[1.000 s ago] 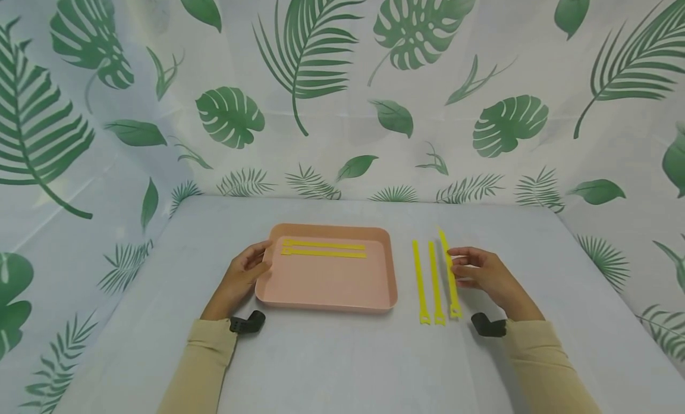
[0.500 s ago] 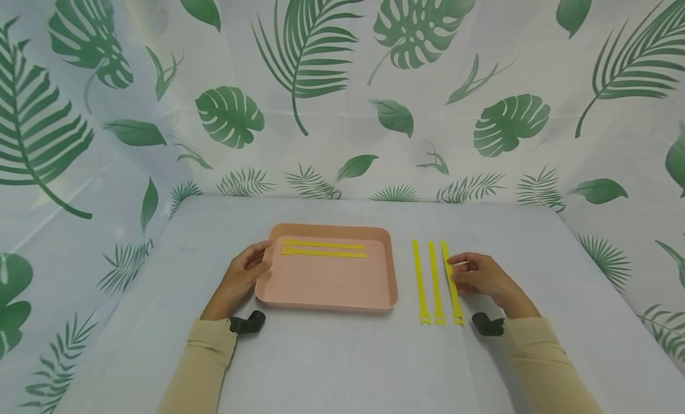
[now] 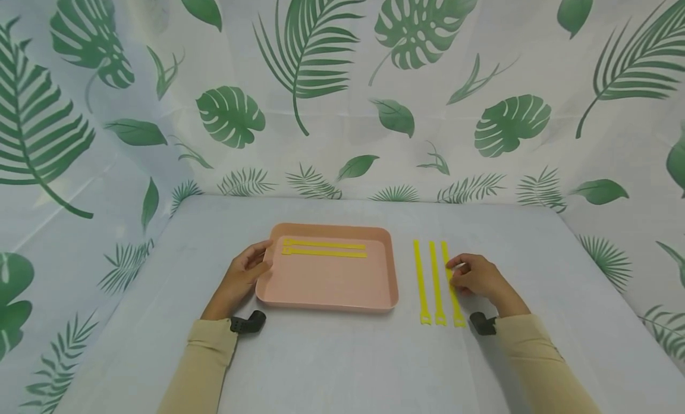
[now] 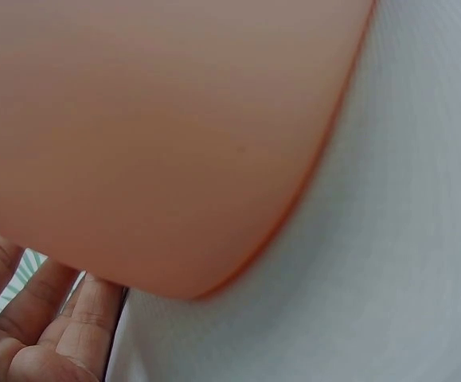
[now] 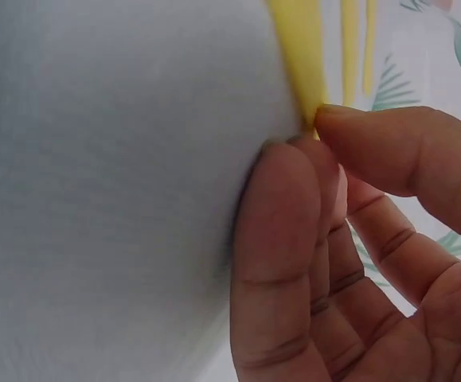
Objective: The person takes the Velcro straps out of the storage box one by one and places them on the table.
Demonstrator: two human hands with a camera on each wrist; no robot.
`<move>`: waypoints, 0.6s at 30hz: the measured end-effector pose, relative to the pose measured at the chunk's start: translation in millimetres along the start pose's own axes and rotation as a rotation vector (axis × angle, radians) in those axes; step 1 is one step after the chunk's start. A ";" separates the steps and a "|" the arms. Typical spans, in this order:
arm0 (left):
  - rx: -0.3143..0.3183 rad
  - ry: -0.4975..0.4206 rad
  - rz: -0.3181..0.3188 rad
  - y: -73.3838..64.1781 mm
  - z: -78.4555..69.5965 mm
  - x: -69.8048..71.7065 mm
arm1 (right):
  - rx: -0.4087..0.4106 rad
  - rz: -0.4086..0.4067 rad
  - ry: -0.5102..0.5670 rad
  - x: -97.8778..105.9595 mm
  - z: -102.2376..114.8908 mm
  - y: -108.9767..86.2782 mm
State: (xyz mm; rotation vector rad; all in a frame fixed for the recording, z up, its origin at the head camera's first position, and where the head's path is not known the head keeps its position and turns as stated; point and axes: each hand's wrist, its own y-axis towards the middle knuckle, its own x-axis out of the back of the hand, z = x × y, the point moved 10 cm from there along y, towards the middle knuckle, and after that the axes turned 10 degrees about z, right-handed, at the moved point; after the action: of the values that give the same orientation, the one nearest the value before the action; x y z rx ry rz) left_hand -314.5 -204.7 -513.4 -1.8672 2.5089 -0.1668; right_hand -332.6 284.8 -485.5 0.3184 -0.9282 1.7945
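Note:
A pink tray (image 3: 326,280) lies on the white table with two yellow straps (image 3: 323,248) across its far end. My left hand (image 3: 261,258) grips the tray's left rim; in the left wrist view its fingers (image 4: 47,334) show under the tray (image 4: 158,119). Three more yellow straps lie side by side right of the tray: left (image 3: 419,280), middle (image 3: 434,280), right (image 3: 446,254). My right hand (image 3: 455,272) pinches the rightmost strap near its middle. In the right wrist view the thumb and fingers (image 5: 294,207) meet on that strap (image 5: 298,56).
A leaf-printed curtain (image 3: 342,87) closes off the back and both sides of the table. Bare white tablecloth (image 3: 342,360) stretches in front of the tray and straps, and also to the right of my right hand.
The far end of the rightmost strap was raised; it now lies flat, parallel to the other two. My right hand has drawn slightly nearer. The left hand has stayed put.

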 end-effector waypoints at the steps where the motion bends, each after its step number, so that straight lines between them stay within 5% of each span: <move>1: 0.000 -0.003 0.001 0.1 0.3 -0.1 | -0.005 -0.005 -0.007 0.7 0.3 0.0; 18: -0.010 -0.002 0.003 0.8 -0.6 -0.6 | 0.145 -0.076 -0.014 12.0 29.5 -6.5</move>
State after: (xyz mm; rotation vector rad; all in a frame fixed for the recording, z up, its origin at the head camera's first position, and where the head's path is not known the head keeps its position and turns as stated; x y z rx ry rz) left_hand -315.1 -203.9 -512.9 -1.8662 2.5154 -0.1521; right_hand -338.0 272.7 -455.7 0.4527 -0.7869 1.7950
